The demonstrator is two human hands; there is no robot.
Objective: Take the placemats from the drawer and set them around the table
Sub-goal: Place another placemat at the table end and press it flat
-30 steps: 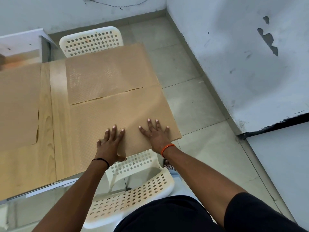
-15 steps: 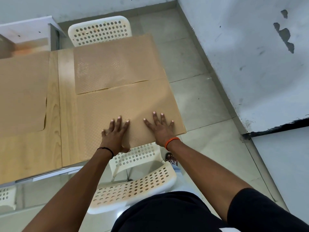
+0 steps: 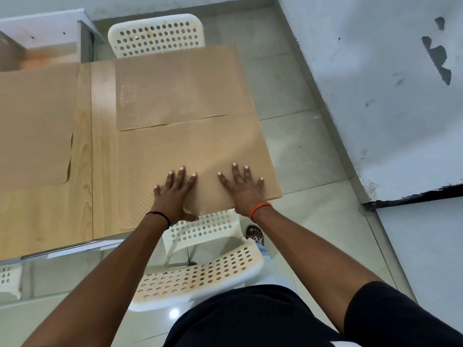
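step: seat mat (image 3: 190, 151) | hands (image 3: 175, 194) (image 3: 244, 189) flat, open, grasping nothing | we square it to table (image 3: 85, 146) edge, clear overlap with far mat (image 3: 180, 83)

near white perforated chair (image 3: 200, 274): tucked at table's near edge | far white perforated chair (image 3: 156, 36): opposite edge | white cabinet (image 3: 42, 31): left of far chair

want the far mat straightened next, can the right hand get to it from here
Probably yes: the right hand lies flat on the near placemat, and nothing stands between it and the far placemat just beyond.
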